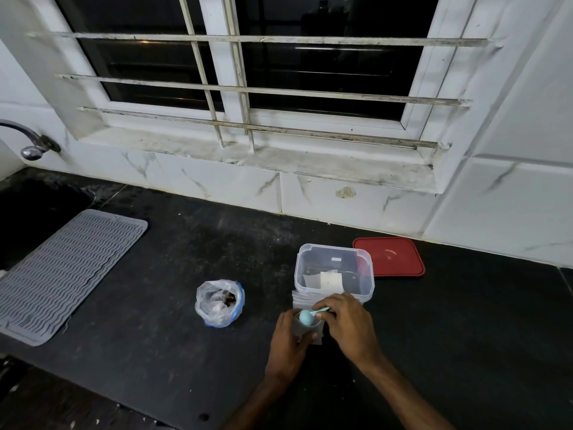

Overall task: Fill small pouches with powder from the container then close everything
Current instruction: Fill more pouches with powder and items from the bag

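Small pouch (305,329) held in your left hand (286,346) while your right hand (347,324) grips a blue scoop (307,316) over it, beside the open container (367,283)

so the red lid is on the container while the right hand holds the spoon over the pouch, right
No: the head view shows the red lid off, lying on the counter beside the open container. The right hand does hold the spoon over the pouch.

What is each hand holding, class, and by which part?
The right hand pinches the blue spoon by its handle, with the bowl at the pouch's mouth. The left hand holds the small pouch by its side.
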`<state>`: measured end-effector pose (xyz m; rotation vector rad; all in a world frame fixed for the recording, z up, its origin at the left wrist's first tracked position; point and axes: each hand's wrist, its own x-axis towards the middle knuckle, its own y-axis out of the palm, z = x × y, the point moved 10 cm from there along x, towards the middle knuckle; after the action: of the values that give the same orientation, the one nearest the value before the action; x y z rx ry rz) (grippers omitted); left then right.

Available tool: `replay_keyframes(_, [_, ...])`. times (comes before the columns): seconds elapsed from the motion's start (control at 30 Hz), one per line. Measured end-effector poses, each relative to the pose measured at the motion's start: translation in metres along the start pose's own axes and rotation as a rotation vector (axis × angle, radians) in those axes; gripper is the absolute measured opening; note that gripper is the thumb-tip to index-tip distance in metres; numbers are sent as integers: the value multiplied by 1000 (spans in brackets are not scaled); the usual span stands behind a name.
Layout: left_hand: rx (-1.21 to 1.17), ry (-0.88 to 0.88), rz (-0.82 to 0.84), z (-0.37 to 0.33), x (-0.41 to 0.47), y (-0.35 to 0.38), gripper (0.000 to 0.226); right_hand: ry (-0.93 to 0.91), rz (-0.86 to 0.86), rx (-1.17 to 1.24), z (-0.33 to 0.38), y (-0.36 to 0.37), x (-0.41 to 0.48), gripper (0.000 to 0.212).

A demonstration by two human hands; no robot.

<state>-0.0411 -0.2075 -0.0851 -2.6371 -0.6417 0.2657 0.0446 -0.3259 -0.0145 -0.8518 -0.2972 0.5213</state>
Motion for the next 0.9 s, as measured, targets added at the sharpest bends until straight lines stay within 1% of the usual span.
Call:
replay_keyframes(0.07, [-8,1,-2,3,1,1,36,17,14,-3,-1,3,0,12])
replay_keyframes(0.23, [-37,-4,-2,4,4,1,36,61,-27,15,-6,0,3,9])
replay_keyframes(0.37, [-31,6,-1,3,6,-1,38,106,-92,52,-15,-6,3,6])
replay_keyframes(0.53, [16,-20,27,3,9,-1,47,228,-96,230,-36,-3,1,5])
replay_keyframes(0.63, [40,-27,45,1,10,-3,51,254,-117,340,-37,-7,0,3])
replay_keyframes(0.73, [57,24,54,-9,8,-12,58,252,-154,426,-28,-17,0,6])
replay_keyframes(0.77, [44,41,39,-15,7,-18,59,249,-152,471,-22,-19,0,6])
replay_keyframes(0.83, [25,71,-50,-20,6,-44,54,226,-108,533,0,-14,5,9])
replay_keyframes(0.9, [26,112,-233,-25,7,-86,41,179,-51,511,31,-1,13,15])
